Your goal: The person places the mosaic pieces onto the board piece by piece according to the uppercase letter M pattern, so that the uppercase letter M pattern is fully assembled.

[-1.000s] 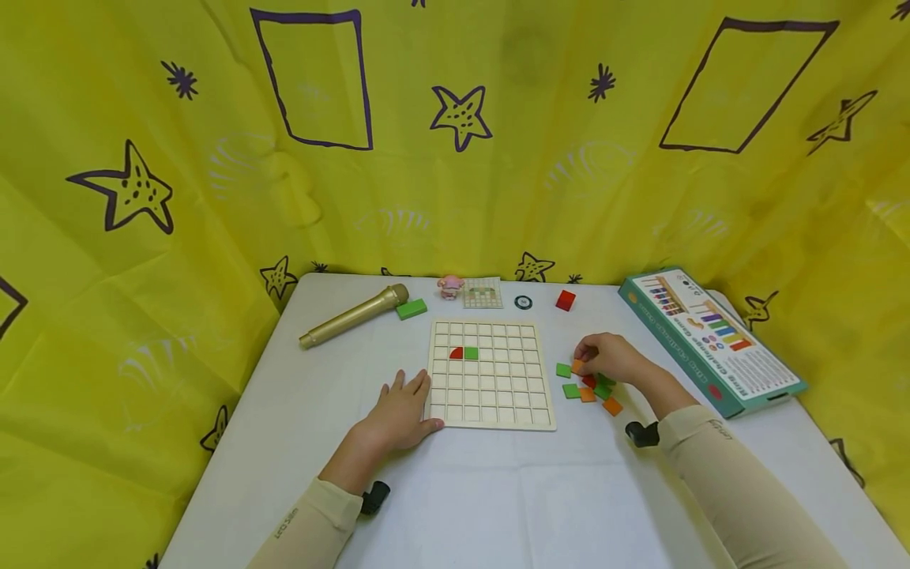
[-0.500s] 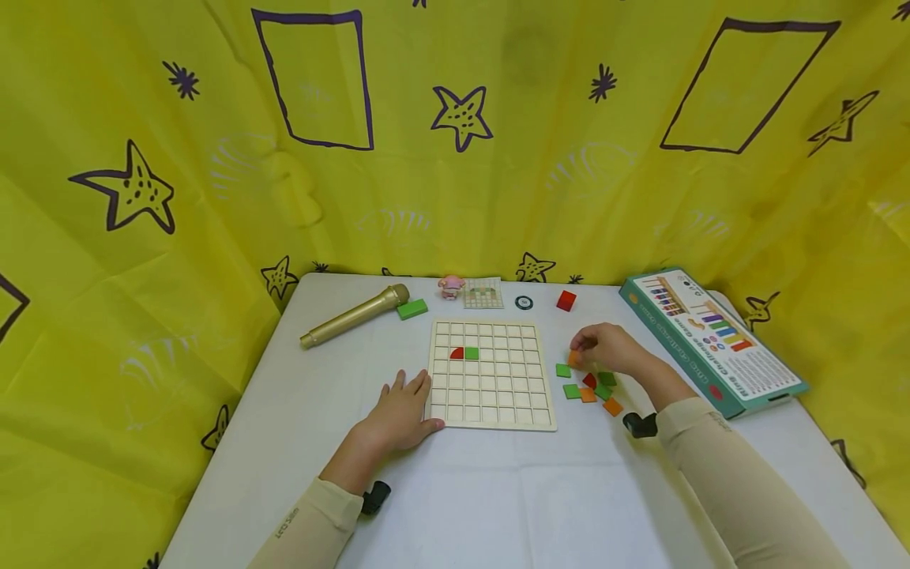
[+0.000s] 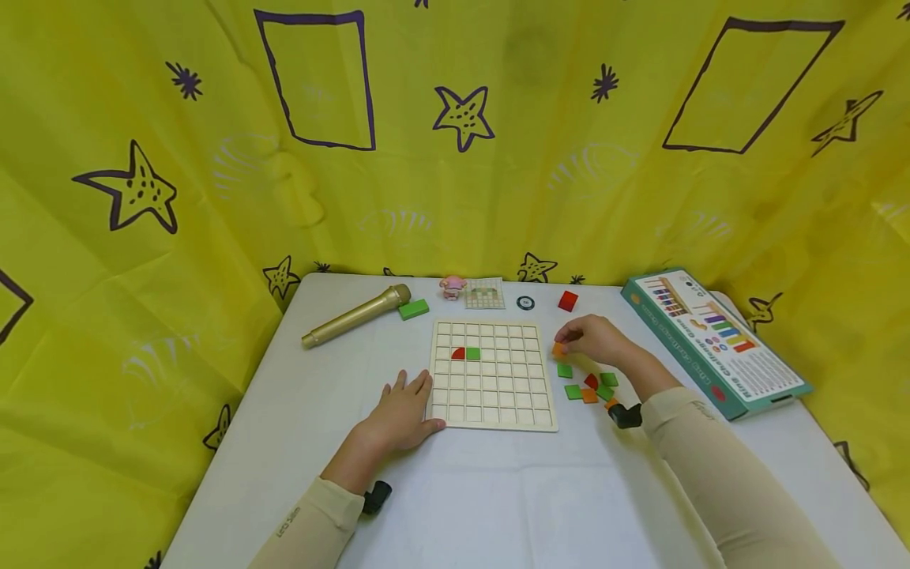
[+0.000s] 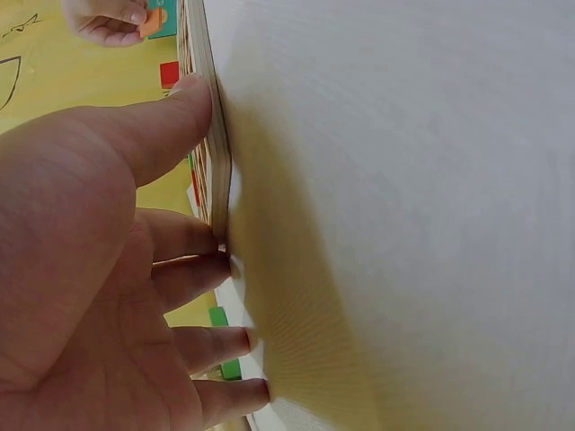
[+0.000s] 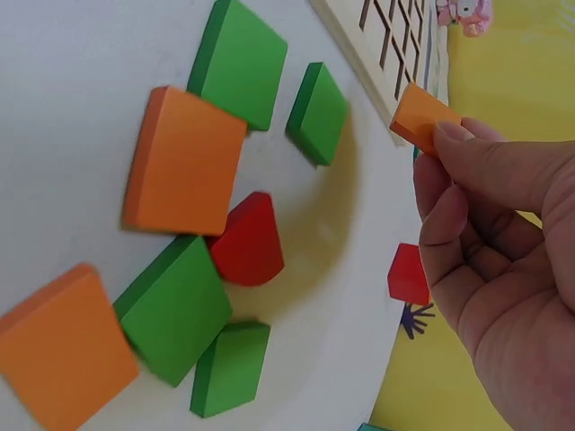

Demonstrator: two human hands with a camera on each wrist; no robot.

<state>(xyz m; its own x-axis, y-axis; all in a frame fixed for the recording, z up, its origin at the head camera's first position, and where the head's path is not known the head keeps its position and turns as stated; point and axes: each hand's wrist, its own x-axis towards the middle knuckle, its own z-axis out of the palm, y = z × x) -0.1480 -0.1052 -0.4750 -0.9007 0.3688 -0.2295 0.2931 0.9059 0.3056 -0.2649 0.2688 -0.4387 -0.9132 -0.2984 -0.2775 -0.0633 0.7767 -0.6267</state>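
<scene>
My right hand (image 3: 596,340) pinches an orange square tile (image 5: 422,118) between thumb and fingers, just right of the wooden grid board (image 3: 494,393). Below that hand lie loose tiles: green squares (image 5: 239,65), orange squares (image 5: 186,163) and a red quarter-round piece (image 5: 249,241). On the board, a red quarter-round piece (image 3: 458,353) sits beside a green square tile (image 3: 473,353) in neighbouring cells. My left hand (image 3: 398,412) rests with fingers spread at the board's left edge; its thumb (image 4: 184,121) lies along the rim in the left wrist view.
Along the back stand a gold microphone (image 3: 355,316), a green block (image 3: 414,309), a pink figurine (image 3: 452,287), a printed grid card (image 3: 485,293), a round dark chip (image 3: 525,303) and a red block (image 3: 568,300). A game box (image 3: 718,344) lies at the right.
My right hand has lifted the orange tile from the loose pieces and carried it left and away from me, towards the board's right edge. The left hand stays in place.
</scene>
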